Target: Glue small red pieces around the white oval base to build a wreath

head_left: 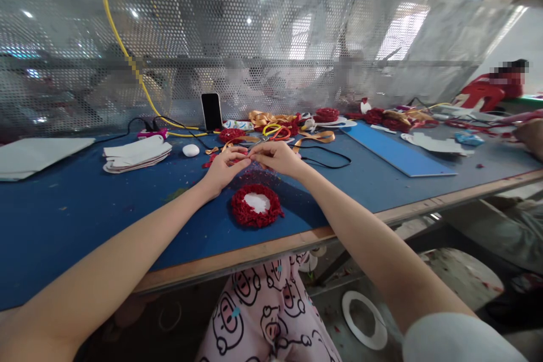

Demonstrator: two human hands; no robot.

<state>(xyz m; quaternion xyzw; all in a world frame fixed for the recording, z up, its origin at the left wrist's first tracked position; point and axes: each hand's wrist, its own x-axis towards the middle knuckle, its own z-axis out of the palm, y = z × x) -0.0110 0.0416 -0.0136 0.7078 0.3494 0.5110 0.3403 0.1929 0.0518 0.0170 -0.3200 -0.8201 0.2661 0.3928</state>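
My left hand (227, 169) and my right hand (278, 158) meet over the blue table, fingertips pinched together. Whatever lies between the fingertips is too small or hidden to make out. Just below them, toward the table's front edge, lies a dark red frilly ring (240, 216) with a white centre (257, 202). Red scraps (207, 162) lie partly behind my left hand. Beyond the hands are scissors with orange and yellow handles (280, 132) and a loose gold ribbon (319, 137).
A phone (211, 112) stands upright against the perforated metal screen (254, 28). Stacked white card pieces (136, 154) and a white oval case (190, 150) sit left. To the right lie a black cord (339, 165), a blue board (394, 150) and red bundles (392, 120). Another person's hand (530, 137) shows far right.
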